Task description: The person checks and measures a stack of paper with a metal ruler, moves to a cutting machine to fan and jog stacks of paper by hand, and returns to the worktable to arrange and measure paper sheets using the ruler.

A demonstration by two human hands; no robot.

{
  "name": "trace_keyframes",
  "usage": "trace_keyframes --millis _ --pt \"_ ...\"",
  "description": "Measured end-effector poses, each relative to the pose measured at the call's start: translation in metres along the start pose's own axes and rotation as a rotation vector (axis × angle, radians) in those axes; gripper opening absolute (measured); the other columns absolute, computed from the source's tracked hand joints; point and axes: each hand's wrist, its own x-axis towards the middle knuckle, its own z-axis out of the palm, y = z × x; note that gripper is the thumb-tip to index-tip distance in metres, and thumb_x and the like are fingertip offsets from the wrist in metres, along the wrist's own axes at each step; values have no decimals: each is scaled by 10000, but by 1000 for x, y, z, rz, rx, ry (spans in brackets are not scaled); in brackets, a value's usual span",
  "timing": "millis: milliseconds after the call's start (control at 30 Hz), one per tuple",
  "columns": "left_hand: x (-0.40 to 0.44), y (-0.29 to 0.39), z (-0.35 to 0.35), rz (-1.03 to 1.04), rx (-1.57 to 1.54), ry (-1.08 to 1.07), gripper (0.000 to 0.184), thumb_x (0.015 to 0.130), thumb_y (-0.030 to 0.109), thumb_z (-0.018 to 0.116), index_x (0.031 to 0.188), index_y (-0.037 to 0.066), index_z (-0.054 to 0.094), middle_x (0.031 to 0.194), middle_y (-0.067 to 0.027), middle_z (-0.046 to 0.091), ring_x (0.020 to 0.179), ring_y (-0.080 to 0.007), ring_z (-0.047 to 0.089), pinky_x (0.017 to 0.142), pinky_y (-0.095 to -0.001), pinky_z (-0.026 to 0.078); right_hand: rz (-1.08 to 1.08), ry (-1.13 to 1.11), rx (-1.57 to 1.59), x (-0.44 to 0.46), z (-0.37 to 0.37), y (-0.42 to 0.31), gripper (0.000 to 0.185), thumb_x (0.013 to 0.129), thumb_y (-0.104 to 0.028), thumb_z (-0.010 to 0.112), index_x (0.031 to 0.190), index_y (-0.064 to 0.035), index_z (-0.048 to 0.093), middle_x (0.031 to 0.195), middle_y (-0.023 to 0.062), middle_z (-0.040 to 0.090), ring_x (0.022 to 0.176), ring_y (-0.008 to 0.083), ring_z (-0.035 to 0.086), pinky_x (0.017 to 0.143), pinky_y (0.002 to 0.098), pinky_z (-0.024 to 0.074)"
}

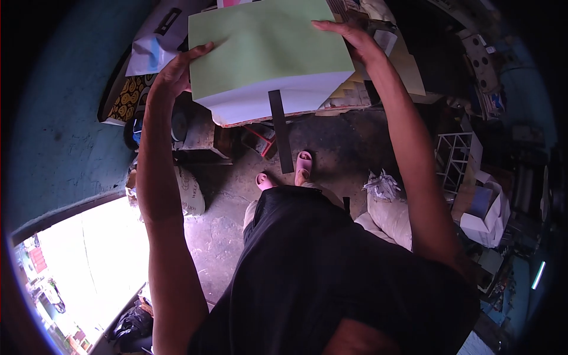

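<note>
A pale green sheet of paper (pixel 269 53) stretches between my two hands at the top of the head view, its surface slightly rippled. My left hand (pixel 180 68) grips its left edge, thumb on top and fingers partly hidden beneath. At the upper right edge, my right hand (pixel 349 35) holds the same sheet, thumb across the top and the other fingers mostly out of sight. Below the green sheet, a white sheet (pixel 290 92) shows over the worktable's near edge. A dark flat strip (pixel 281 130) hangs down from that edge.
Yellowish sheets (pixel 408 74) lie right of the table. On the floor are a stuffed pale sack (pixel 390 213), a printed bag (pixel 190 192) and a white open box (pixel 488 213). A white wire rack (pixel 455 160) stands at right. A blue wall (pixel 65 118) and bright doorway (pixel 89 260) are at left.
</note>
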Motion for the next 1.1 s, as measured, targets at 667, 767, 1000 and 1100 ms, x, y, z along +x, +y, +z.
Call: trace_keyframes --millis 667,767,1000,1100 --pt "-3 8 5 -17 -193 -61 691 824 448 738 1299 2 508 1145 -147 628 1018 -223 618 886 -377 506 -5 60 69 25 -6 18 563 746 -339 840 1192 -42 668 1133 77 683 1008 158 660 887 288 519" --pt "-3 10 6 -36 -225 -34 671 810 428 752 1293 17 533 1146 -122 634 1011 -210 620 891 -369 508 51 47 109 7 2 -1 653 697 -362 868 1209 -22 646 1150 102 677 1029 192 655 914 315 511" --pt "3 6 -1 -82 -203 -6 617 798 409 763 1266 53 574 1134 -91 644 1018 -200 618 913 -349 498 79 75 100 -14 14 -20 666 675 -375 880 1191 -19 657 1163 118 681 1087 202 642 954 323 502" --pt "1 6 1 -47 -207 0 599 796 410 766 1245 57 585 1116 -90 648 1000 -196 623 906 -349 499 60 107 95 -17 15 -21 659 666 -351 889 1180 -10 656 1129 121 692 1043 205 662 937 324 516"
